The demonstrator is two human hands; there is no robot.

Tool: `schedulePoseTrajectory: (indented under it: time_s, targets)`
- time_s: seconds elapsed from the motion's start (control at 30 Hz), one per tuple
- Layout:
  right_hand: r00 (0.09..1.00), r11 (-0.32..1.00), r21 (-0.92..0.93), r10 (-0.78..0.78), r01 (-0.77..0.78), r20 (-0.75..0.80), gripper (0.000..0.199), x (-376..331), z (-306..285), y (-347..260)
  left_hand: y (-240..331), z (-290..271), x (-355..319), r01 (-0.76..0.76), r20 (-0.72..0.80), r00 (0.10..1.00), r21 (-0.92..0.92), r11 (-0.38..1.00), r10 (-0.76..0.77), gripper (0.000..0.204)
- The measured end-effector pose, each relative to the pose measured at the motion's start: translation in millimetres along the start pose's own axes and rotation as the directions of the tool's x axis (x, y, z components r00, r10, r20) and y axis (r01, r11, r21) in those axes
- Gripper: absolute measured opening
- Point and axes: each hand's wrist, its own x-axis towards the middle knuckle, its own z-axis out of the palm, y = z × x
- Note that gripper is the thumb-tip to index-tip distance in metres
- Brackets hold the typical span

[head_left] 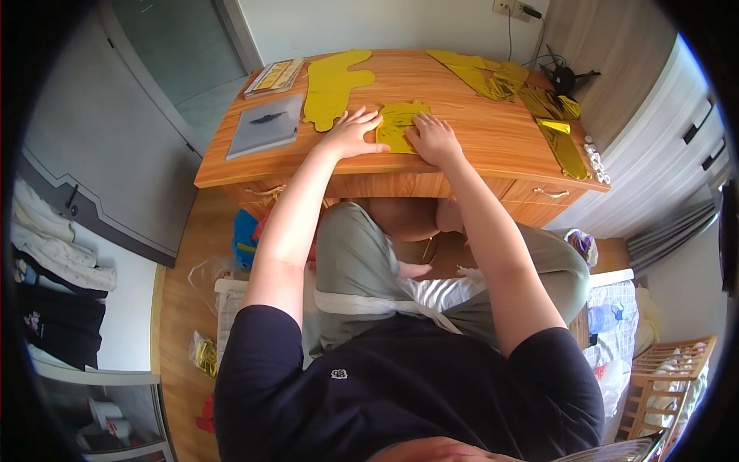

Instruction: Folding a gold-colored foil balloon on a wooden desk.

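Note:
A piece of shiny gold foil (399,128), perhaps a flat or folded foil balloon, lies on the wooden desk (285,165) near its front edge. On its left side rests my left hand (356,136), open, fingers spread and thumb reaching along the near edge of the foil. My right hand (436,138) lies on the foil's right side with the fingers stretched forward over it. Just beyond my left hand is a larger flat gold foil balloon (329,88), shaped like a numeral. Nothing is lifted off the desk.
More gold foil shapes (481,73) lie at the back right, with another foil strip (564,146) and small white rolls (596,160) by the right edge. A clear plastic folder (265,127) and booklets (275,78) sit at the left. A black device (566,79) with cables stands behind.

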Motion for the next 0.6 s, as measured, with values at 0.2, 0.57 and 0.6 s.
schedulePoseTrajectory:
  time_s: [0.2,0.57,0.6]
  targets:
    - [1.000,1.000,0.003,-0.011,0.011,0.007,0.066,0,0,-1,-8,-7,1,0.038,0.126,0.992,-0.053,0.998,-0.031,0.105]
    - [0.999,0.999,0.008,-0.031,0.031,-0.031,0.066,2,-1,0,-20,-3,14,0.115,0.146,0.984,-0.108,0.988,-0.098,0.127]
    - [0.999,0.999,0.010,-0.034,0.034,-0.039,0.066,3,-2,-1,-24,-3,14,0.120,0.118,0.988,-0.183,0.976,-0.100,0.127]
